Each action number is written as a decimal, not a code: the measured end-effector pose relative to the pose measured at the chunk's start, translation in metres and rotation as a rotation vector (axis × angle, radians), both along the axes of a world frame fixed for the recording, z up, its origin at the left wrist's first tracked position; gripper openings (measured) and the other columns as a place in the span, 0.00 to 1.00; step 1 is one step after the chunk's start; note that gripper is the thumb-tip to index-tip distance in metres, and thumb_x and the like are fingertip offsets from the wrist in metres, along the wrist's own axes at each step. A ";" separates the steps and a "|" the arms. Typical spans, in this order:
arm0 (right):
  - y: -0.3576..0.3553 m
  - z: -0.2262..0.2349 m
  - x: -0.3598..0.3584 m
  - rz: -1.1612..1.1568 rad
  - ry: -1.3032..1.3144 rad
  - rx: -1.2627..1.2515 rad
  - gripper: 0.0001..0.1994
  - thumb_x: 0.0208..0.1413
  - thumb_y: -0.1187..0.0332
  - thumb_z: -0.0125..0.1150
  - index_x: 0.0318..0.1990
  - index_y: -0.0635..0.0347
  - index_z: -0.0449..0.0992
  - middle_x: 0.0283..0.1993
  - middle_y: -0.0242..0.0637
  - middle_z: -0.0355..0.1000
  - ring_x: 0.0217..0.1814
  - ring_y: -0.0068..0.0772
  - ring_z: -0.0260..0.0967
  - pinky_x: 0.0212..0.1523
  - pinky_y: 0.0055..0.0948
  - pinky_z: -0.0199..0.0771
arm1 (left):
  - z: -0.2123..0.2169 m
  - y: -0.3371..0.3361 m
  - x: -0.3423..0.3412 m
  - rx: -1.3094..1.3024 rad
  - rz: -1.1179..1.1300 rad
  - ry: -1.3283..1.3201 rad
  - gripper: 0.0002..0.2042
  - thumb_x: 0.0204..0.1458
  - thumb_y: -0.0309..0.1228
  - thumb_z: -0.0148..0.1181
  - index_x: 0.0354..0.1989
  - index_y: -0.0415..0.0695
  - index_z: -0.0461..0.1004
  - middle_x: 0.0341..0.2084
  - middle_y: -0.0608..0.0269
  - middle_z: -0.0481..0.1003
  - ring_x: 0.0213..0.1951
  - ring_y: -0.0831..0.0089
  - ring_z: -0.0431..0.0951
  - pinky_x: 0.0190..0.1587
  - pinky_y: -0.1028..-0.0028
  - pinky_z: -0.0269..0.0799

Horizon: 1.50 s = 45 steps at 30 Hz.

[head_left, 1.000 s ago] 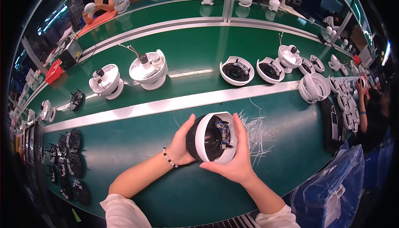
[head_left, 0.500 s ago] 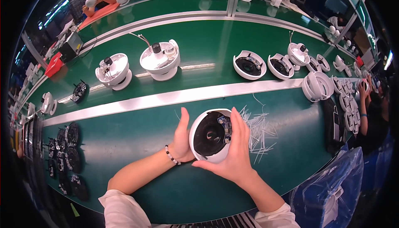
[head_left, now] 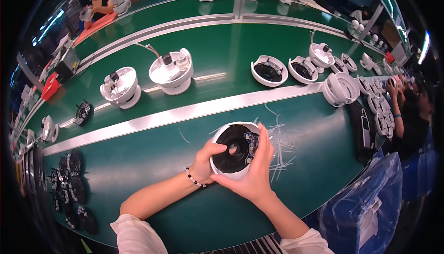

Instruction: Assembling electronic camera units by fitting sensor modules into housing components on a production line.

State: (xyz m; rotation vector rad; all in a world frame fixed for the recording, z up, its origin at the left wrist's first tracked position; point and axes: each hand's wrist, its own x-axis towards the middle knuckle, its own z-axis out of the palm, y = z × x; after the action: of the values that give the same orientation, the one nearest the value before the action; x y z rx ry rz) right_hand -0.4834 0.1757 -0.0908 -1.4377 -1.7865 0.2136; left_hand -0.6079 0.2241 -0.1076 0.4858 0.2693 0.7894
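Note:
Between my two hands, above the green bench, sits a round white camera housing [head_left: 230, 176] with a black disc [head_left: 226, 158] inside it. A blue circuit board [head_left: 251, 145] shows at the disc's right edge, and there is a hole at its middle. My left hand [head_left: 202, 162] grips the left side; its thumb lies over the rim onto the black disc, and its other fingers are hidden beneath. My right hand [head_left: 257, 173] wraps the right side, fingers along the far right edge and thumb at the near edge.
Thin white strips [head_left: 281, 150] lie scattered right of my hands. Black disc parts [head_left: 76, 187] cluster at the bench's left. Beyond a pale rail [head_left: 185, 111] stand open white camera bodies [head_left: 171, 71] and white housings [head_left: 269, 71]. A clear plastic bag [head_left: 365, 203] is at the right; people sit nearby.
My left thumb has come down from its raised position onto the black disc. The housing has shifted little in my hands, while the whole view has turned slightly.

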 end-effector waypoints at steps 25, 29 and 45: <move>0.142 0.064 0.327 -1.085 -0.355 -0.172 0.18 0.39 0.65 0.57 0.41 0.62 0.67 0.43 0.48 0.66 0.48 0.47 0.62 0.46 0.39 0.64 | -0.022 0.123 -0.010 0.120 0.629 0.620 0.27 0.52 0.41 0.44 0.58 0.43 0.45 0.57 0.60 0.49 0.60 0.69 0.43 0.57 0.62 0.42; 0.163 0.053 0.329 -1.185 -0.405 -0.303 0.12 0.40 0.64 0.55 0.31 0.62 0.74 0.35 0.49 0.70 0.39 0.46 0.68 0.39 0.40 0.68 | -0.012 0.075 -0.072 0.215 0.595 0.639 0.25 0.52 0.38 0.45 0.56 0.44 0.48 0.55 0.60 0.54 0.55 0.70 0.53 0.51 0.65 0.55; 0.105 0.166 0.076 0.162 -0.503 0.518 0.06 0.44 0.79 0.52 0.31 0.63 0.73 0.28 0.36 0.71 0.23 0.27 0.66 0.22 0.21 0.60 | 0.014 0.103 -0.386 0.706 1.216 1.792 0.16 0.41 0.31 0.54 0.40 0.42 0.68 0.32 0.59 0.73 0.36 0.68 0.73 0.40 0.71 0.67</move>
State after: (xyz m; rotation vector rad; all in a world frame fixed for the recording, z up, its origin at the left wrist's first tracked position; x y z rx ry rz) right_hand -0.4070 0.2803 0.0751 -1.0219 -2.1500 -0.5408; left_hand -0.9935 0.3275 -0.0934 1.7137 2.1397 1.4129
